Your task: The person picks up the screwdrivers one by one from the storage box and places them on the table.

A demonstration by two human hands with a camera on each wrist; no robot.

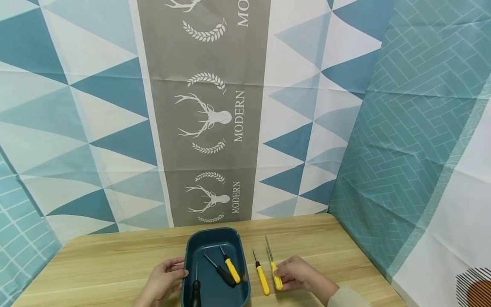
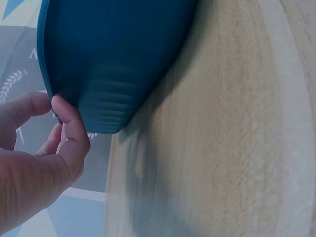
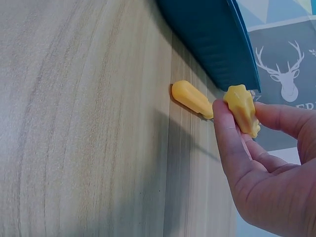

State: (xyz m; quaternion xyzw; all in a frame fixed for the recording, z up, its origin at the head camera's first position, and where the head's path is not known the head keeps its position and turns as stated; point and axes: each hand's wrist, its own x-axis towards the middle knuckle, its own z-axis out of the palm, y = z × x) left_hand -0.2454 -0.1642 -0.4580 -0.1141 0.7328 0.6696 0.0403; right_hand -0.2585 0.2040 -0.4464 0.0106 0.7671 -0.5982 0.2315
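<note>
A dark blue tray (image 1: 215,294) stands on the wooden table, and my left hand (image 1: 166,279) pinches its left rim between thumb and fingers. In the left wrist view the thumb and fingers of the left hand (image 2: 49,153) meet at the tray's edge (image 2: 113,64). My right hand (image 1: 297,273) holds a screwdriver (image 1: 277,279) by its yellow handle, shaft pointing away; the right wrist view shows the ridged handle (image 3: 241,106) between thumb and fingers. Between that screwdriver and the tray lies a second yellow-handled screwdriver (image 1: 262,279) with a black collar.
Inside the tray are a black-handled screwdriver (image 1: 196,294) at the left, another black one (image 1: 225,276) and a yellow-and-black one (image 1: 232,269). Behind the table (image 1: 126,256) hangs a patterned cloth (image 1: 207,162); a teal cloth (image 1: 391,140) borders the right.
</note>
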